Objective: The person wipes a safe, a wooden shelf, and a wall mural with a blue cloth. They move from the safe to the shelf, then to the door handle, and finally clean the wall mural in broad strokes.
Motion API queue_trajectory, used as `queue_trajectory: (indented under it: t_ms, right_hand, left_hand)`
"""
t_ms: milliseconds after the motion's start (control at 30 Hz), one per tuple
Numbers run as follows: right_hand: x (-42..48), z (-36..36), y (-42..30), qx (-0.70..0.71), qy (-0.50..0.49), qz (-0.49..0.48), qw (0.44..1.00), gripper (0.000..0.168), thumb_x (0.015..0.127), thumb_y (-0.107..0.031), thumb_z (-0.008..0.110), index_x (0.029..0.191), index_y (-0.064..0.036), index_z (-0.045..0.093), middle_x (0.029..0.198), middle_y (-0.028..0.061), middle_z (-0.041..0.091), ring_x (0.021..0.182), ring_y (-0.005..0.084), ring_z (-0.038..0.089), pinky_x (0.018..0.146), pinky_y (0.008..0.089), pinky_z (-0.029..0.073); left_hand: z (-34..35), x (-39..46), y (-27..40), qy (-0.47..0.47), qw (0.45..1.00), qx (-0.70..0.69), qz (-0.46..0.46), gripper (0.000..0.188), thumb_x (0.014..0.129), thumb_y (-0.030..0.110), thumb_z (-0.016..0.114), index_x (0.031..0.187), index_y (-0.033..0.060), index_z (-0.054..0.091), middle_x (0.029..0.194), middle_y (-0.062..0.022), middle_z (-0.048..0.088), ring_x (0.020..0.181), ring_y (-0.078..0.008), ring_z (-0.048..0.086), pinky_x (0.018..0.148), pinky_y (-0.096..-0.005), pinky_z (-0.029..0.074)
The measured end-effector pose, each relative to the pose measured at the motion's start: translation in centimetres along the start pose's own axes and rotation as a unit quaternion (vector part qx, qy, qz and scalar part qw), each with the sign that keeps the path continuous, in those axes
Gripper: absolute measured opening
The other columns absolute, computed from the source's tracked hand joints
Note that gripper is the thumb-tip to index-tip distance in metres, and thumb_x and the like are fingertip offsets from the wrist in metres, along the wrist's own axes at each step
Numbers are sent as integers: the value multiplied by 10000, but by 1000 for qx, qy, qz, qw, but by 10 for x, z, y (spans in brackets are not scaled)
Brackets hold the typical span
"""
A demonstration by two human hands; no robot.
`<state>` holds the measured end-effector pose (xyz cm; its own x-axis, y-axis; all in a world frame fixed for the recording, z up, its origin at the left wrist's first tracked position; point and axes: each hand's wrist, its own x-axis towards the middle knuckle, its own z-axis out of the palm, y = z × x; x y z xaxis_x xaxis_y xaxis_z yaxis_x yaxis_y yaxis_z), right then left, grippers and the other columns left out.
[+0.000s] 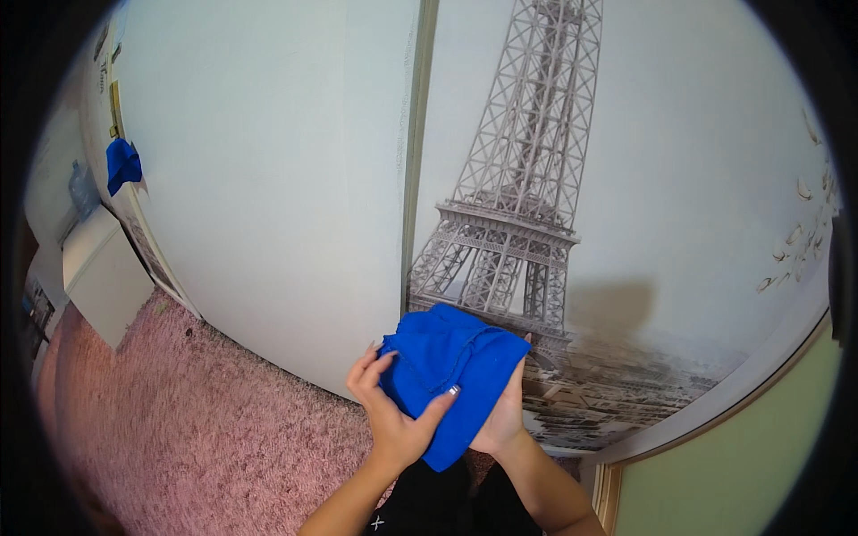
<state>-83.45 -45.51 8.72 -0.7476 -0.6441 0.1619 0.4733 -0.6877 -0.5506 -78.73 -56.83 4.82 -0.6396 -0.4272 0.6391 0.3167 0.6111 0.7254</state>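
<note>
A folded blue cloth (pixel 456 375) with stitched edges is held between my two hands, in front of the door panels. My left hand (pixel 395 402) grips it from the left, thumb on top and fingers at its upper left edge. My right hand (pixel 506 409) supports it from the right and beneath; most of its fingers are hidden behind the cloth. A second blue cloth (pixel 124 166) hangs at the edge of the white panel on the far left.
A plain white panel (pixel 288 167) and a panel printed with the Eiffel Tower (pixel 513 234) stand before me. Pink shaggy carpet (pixel 221 415) covers the floor. A white cabinet (pixel 107 268) bears a clear plastic bottle (pixel 84 191) at left. A green wall (pixel 724 442) is at lower right.
</note>
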Motion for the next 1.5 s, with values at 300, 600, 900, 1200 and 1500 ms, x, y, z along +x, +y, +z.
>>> queue_trajectory:
  t_ms: [300,600,900,1200,1500]
  right_hand:
    - [-31,-47,-4,-72,2,133,988,537,910,-369,478,1352,-99,336,1281,80,461,1132,204,484,966,397,398]
    - [-36,-42,-49,-222,24,313,923,482,915,-322,514,1308,-63,410,1229,77,503,1075,169,510,919,325,422]
    - [-32,-4,-92,-453,-118,401,788,474,883,-349,551,1234,-39,479,1073,71,583,928,153,558,807,299,458]
    - [-57,-1,-133,-893,-19,-235,384,380,761,-243,699,1071,-49,596,839,111,569,667,217,507,613,295,406]
    - [22,7,-88,-692,92,-663,268,415,730,-76,680,1135,-54,590,1074,90,554,937,245,528,817,415,435]
  left_hand:
    - [-6,-2,11,-21,976,178,123,342,659,150,774,865,43,522,1094,-118,411,1163,-354,352,942,-443,311]
    - [-22,13,-32,220,975,-15,32,304,737,166,712,980,49,571,1108,-151,468,1091,-311,432,954,-433,312]
    - [-26,48,39,-440,881,-163,-62,375,761,172,707,1077,17,579,838,-113,621,750,-181,587,712,-289,470]
    - [6,54,52,-123,976,-123,129,108,798,100,627,875,25,637,654,-107,569,548,-256,557,538,-314,446]
    - [69,120,73,90,965,-88,231,99,756,107,642,846,66,630,613,-82,545,492,-258,503,468,-335,383]
